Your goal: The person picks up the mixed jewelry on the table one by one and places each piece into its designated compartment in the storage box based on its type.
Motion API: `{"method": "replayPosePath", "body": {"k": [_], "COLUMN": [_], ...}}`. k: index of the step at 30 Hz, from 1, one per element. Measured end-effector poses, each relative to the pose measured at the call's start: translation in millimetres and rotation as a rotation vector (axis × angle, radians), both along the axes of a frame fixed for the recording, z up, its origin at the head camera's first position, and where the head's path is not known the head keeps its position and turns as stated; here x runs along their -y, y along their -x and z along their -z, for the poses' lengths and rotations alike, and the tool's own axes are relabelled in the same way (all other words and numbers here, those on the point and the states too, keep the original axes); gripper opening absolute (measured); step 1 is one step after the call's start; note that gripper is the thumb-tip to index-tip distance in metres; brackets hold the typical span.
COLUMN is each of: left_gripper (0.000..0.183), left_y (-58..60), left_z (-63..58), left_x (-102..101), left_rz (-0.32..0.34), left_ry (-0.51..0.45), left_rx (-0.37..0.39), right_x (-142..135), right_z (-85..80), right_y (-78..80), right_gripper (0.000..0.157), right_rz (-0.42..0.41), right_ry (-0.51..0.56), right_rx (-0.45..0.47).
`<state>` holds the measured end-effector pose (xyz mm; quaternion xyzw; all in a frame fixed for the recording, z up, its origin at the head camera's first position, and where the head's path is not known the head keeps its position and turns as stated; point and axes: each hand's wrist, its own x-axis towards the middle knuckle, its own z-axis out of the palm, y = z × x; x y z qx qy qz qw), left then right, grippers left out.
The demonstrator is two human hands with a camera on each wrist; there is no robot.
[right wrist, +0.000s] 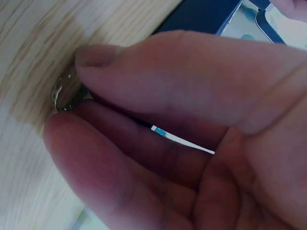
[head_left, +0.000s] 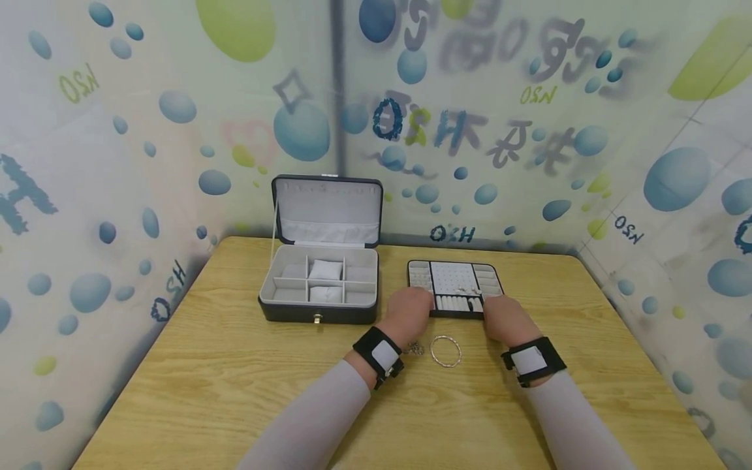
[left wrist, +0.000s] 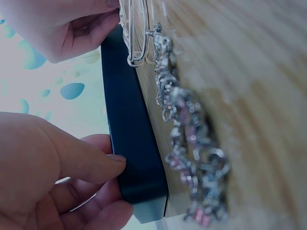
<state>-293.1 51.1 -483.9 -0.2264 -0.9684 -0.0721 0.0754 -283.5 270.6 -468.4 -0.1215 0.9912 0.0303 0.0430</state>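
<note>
A jewelry tray (head_left: 431, 297) with a black rim and pale compartments lies on the table. My left hand (head_left: 407, 316) grips its front left corner, and in the left wrist view the thumb (left wrist: 108, 165) lies against the tray's dark side (left wrist: 132, 129). At the tray's front right corner is my right hand (head_left: 510, 320). In the right wrist view, its thumb and fingertips pinch a small shiny ring (right wrist: 56, 93). Near the left hand a silver chain bracelet (left wrist: 184, 129) with pink stones lies partly hidden in the head view. A silver bangle (head_left: 431, 350) rests between the hands.
An open black jewelry box (head_left: 288, 313) stands left of the tray, lid (head_left: 327, 212) raised. Two white cushions, one a pillow (head_left: 326, 269), sit in its middle compartments. Small pieces of jewelry (head_left: 464, 292) are on the tray's white panel. A patterned wall borders the wooden table (head_left: 194, 391).
</note>
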Motion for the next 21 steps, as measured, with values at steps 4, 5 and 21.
{"method": "replayPosePath", "body": {"k": [4,5,21], "left_gripper": [0.021,0.021,0.023], "left_y": [1.3,1.7,2.2], "left_z": [1.0,1.4,2.1], "left_x": [-0.6,-0.8,-0.5], "left_rz": [-0.003,-0.003,0.004], "left_ry": [0.0,0.002,0.004], "left_rx": [0.013,0.017,-0.001], "right_x": [1.2,1.3,-0.5], "right_z": [0.2,0.3,-4.9], "right_y": [0.3,0.3,-1.1], "right_gripper": [0.009,0.008,0.014], "right_rz": [0.015,0.018,0.02], "right_ry": [-0.025,-0.03,0.019], "right_rx": [0.006,0.009,0.077]}}
